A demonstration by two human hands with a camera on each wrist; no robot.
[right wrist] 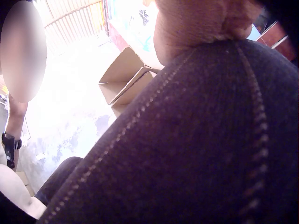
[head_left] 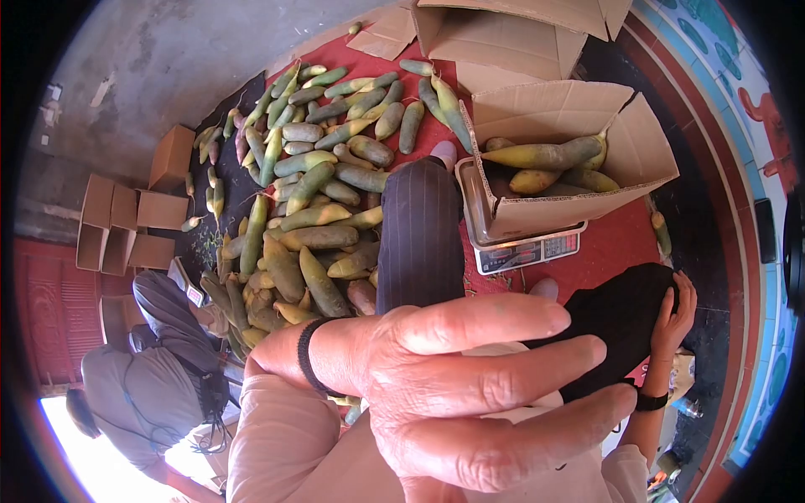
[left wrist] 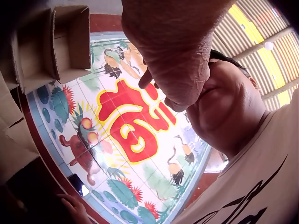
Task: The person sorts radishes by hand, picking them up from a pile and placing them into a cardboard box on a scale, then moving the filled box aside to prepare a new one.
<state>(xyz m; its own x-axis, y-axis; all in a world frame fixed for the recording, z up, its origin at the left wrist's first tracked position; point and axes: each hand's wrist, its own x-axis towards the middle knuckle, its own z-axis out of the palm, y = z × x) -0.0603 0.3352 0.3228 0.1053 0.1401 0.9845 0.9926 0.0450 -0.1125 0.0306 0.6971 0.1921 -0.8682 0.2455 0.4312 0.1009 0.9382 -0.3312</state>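
Note:
My left hand (head_left: 478,386) is raised close to the head camera, its fingers spread and slightly bent, holding nothing. In the left wrist view the same hand (left wrist: 170,51) is up by the mouth and chin. My right hand (head_left: 677,317) rests on the right knee, on dark trouser cloth (right wrist: 187,126). Ahead, a cardboard box (head_left: 579,205) with several green radishes (head_left: 549,155) inside sits on a digital scale (head_left: 528,254). A large heap of green radishes (head_left: 319,218) covers the floor left of the knees.
Another person (head_left: 142,411) bends over at the left. Empty-looking cartons (head_left: 109,222) stand by the grey wall. A larger open carton (head_left: 503,50) is beyond the scale. One loose radish (head_left: 662,233) lies right of the scale on the red mat (head_left: 612,260). A tiled mural wall (left wrist: 131,126) borders the right.

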